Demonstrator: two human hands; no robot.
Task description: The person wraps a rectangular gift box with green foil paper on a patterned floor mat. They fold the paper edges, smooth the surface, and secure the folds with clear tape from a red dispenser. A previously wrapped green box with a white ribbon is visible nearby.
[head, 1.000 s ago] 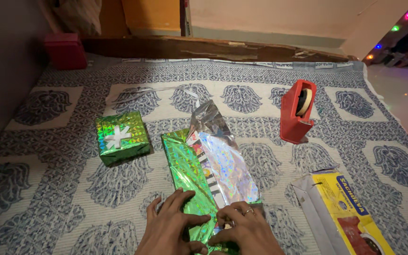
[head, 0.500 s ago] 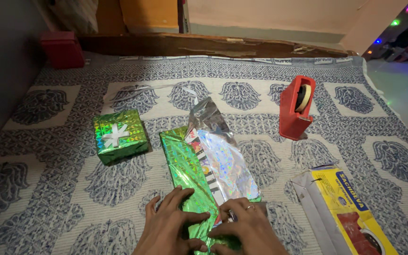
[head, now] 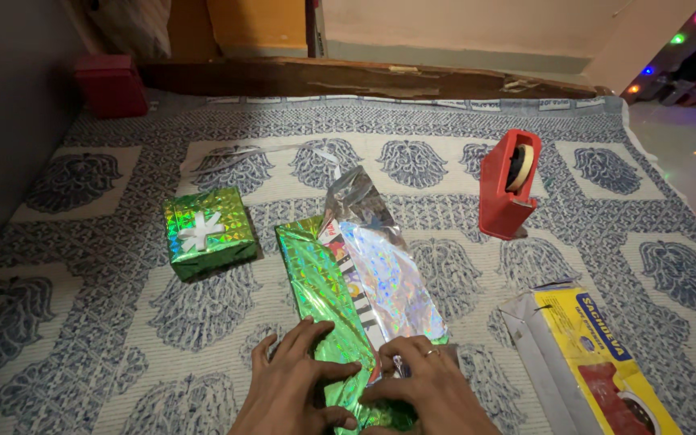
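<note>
We kneel over a blue-patterned bedspread (head: 82,338), where a long box half covered in green holographic wrapping paper (head: 320,278) lies just ahead of us, its silver inner side (head: 388,282) open to the right. Our left hand (head: 292,387) and right hand (head: 420,387) press flat on its near end, fingers spread and gripping nothing, so we judge the fold is being creased; next comes tape from the red tape dispenser (head: 507,185), well apart from the wrapped green gift (head: 205,232).
</note>
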